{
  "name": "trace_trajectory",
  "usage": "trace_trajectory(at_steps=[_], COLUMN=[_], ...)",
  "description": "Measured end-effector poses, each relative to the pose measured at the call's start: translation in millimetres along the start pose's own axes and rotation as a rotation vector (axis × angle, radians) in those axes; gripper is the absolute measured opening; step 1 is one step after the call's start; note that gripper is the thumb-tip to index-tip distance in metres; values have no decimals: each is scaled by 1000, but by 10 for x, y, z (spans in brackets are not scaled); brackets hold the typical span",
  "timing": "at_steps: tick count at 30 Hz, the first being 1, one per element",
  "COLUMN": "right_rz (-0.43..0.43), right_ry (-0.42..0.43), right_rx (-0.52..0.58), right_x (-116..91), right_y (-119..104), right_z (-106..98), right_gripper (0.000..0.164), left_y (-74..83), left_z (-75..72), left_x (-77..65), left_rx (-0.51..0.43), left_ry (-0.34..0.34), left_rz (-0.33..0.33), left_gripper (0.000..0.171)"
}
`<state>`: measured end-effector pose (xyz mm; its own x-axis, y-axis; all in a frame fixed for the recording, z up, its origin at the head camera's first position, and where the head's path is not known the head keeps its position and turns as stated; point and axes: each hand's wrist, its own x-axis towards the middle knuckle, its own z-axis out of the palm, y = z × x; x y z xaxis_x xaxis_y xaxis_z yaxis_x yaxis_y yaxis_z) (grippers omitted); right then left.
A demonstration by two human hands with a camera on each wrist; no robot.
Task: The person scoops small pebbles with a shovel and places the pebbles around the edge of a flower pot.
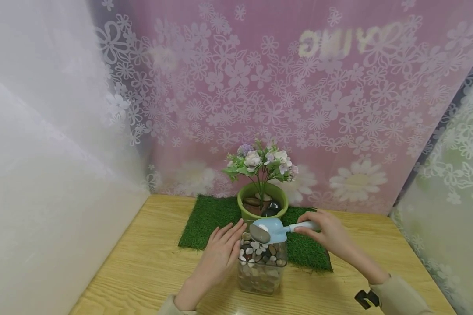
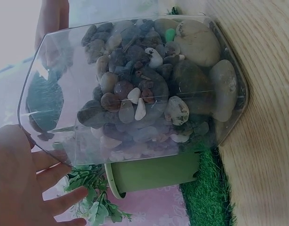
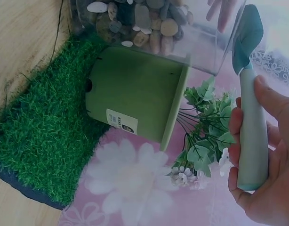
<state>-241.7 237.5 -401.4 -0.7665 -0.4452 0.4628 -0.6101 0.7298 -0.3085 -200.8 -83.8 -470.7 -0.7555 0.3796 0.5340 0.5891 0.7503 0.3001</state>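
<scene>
My right hand [image 1: 326,231] grips the pale handle of a blue scoop [image 1: 273,229], held above a clear container. On the scoop's blade lie a large grey stone [image 1: 259,234] and a white one. Below it, the clear plastic container [image 2: 78,141] is partly filled with pebbles [image 2: 135,89] in white, brown and grey. My left hand [image 1: 220,251] has its fingers extended, touching the container's left rim. Just behind stands a green flowerpot [image 1: 285,202] with artificial flowers [image 1: 262,161] upright in it, and several stones [image 1: 253,201] lie inside around the stems.
Under the pot lies a green artificial grass mat [image 1: 209,218] on the wooden table [image 1: 150,258]. A pink flowered curtain [image 1: 228,96] hangs behind, with a white wall [image 1: 63,153] on the left and a pale patterned curtain [image 1: 449,210] on the right.
</scene>
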Motion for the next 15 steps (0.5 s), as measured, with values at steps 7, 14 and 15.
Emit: trace_trajectory(at_steps=[7,14,15], right_rz=[42,169,181], right_ry=[59,54,53], right_rx=[-61,-95,-101], right_x=[170,332,351], right_y=[80,234,260], right_z=[-37,31,54], right_gripper=[15,24,26], left_y=[4,10,11], left_z=[-3,-4,-5], left_x=[1,-4,-4], left_rx=[2,3,0], left_ry=[-19,-23,-22], left_rz=[-20,-19,-19], left_gripper=[45,44,44])
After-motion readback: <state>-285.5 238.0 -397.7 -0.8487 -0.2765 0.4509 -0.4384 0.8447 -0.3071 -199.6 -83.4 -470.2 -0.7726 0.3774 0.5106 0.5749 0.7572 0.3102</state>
